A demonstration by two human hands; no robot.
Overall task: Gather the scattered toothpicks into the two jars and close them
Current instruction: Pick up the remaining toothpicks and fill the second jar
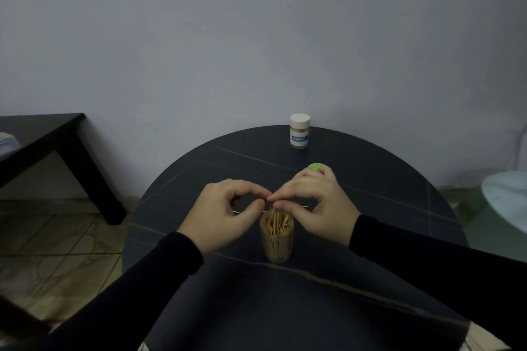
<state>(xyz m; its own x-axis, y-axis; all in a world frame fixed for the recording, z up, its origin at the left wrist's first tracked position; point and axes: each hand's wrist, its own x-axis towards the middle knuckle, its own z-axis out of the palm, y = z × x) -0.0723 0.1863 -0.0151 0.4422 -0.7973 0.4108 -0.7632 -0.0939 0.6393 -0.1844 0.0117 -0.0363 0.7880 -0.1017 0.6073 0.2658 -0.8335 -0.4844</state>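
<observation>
Fingers (258, 199) of both hands pinched together | fingertips meeting over open jar (277, 236) | held item unclear

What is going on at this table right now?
A person in black sleeves is putting toothpicks into an open clear jar near the front of a round dark table. The left hand and right hand meet just above the jar's mouth, fingertips pinched together over the toothpicks standing inside. A green lid lies behind the right hand. A second jar, already capped in white, stands at the far edge.
</observation>
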